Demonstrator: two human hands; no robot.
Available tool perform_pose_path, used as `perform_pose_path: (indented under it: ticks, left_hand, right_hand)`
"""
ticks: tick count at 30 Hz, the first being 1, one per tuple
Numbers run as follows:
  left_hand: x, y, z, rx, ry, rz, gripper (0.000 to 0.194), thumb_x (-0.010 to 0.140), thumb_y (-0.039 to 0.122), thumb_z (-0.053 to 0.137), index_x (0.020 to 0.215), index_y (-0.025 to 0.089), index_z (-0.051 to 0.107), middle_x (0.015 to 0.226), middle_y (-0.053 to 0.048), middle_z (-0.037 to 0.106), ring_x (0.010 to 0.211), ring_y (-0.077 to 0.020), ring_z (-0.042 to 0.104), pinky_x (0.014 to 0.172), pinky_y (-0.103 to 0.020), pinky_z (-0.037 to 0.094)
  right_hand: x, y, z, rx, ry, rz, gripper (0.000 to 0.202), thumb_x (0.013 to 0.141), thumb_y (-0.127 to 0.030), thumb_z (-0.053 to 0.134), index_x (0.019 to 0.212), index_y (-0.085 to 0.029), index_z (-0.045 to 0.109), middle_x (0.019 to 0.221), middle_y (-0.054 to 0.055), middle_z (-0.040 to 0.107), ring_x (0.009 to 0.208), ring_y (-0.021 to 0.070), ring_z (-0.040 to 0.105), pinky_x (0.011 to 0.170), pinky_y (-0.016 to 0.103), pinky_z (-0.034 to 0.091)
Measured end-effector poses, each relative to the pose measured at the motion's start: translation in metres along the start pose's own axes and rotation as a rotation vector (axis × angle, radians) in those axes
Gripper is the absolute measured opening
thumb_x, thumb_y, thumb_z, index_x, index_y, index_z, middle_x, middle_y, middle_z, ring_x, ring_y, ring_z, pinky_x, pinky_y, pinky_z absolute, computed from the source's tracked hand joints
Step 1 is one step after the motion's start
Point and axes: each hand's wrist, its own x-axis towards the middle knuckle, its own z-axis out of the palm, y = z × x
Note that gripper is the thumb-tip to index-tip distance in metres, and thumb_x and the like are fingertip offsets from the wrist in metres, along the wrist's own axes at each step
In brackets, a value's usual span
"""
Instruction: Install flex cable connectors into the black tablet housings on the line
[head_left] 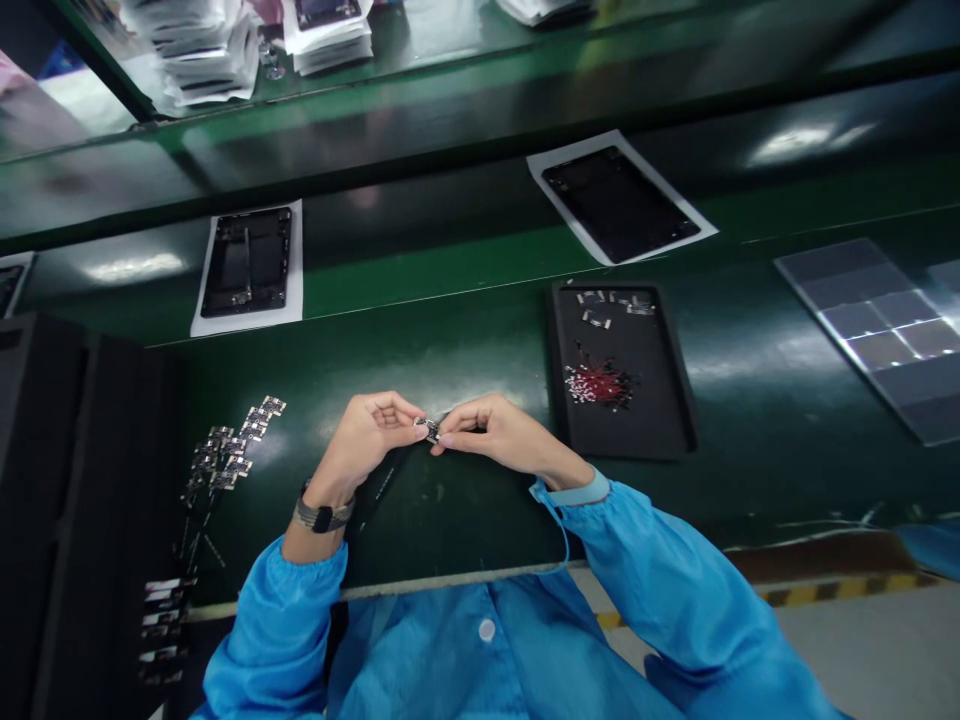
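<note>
Between my two hands, over the green bench, is a small circuit board [428, 430]. My left hand [367, 440] pinches its left side between thumb and fingertips. From the other side, my right hand [495, 432] is closed at the board's right edge; whether it also grips a tiny part there is hidden by the fingers. A thin dark strip [384, 485] with pale marks lies on the bench just below my left hand. Several similar small boards [236, 445] are grouped to the left of my left wrist.
Right of my hands sits a black tray [622, 435] holding red and black wires [600, 383] and a few small boards [596, 318]. Beyond lie black device casings [247, 262] [619, 203] on white sheets. Clear plastic sheets [885, 330] are far right; black foam [97, 500] stands left.
</note>
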Motion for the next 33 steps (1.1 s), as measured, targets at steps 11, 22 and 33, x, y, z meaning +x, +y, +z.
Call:
perform_pose_path:
  ticks: [11, 22, 33]
  left_hand:
    - [-0.001, 0.000, -0.074, 0.881, 0.526, 0.185, 0.022, 0.072, 0.034, 0.065, 0.087, 0.021, 0.075, 0.098, -0.009, 0.073, 0.090, -0.0274, 0.064, 0.079, -0.038, 0.049]
    - [-0.047, -0.003, -0.118, 0.896, 0.954, 0.049, 0.024, 0.073, 0.033, 0.071, 0.089, 0.017, 0.074, 0.090, -0.009, 0.071, 0.087, -0.0273, 0.065, 0.077, -0.036, 0.050]
    - [-0.039, -0.029, -0.129, 0.933, 0.910, 0.008, 0.026, 0.078, 0.027, 0.069, 0.101, 0.015, 0.073, 0.102, -0.014, 0.067, 0.102, -0.0298, 0.057, 0.094, -0.040, 0.044]
  right_hand:
    - [-0.094, -0.022, -0.097, -0.669, 0.845, -0.236, 0.016, 0.088, -0.027, 0.062, 0.096, -0.022, 0.074, 0.096, 0.007, 0.074, 0.092, 0.0257, 0.066, 0.082, 0.041, 0.052]
    - [-0.102, 0.026, -0.120, -1.033, 0.653, -0.339, 0.026, 0.092, -0.043, 0.056, 0.084, -0.026, 0.074, 0.086, 0.008, 0.067, 0.083, 0.0269, 0.063, 0.076, 0.043, 0.053]
    - [-0.081, 0.023, -0.120, -1.125, 0.585, -0.496, 0.036, 0.095, -0.055, 0.044, 0.083, -0.029, 0.066, 0.081, 0.008, 0.063, 0.074, 0.0306, 0.064, 0.068, 0.048, 0.052]
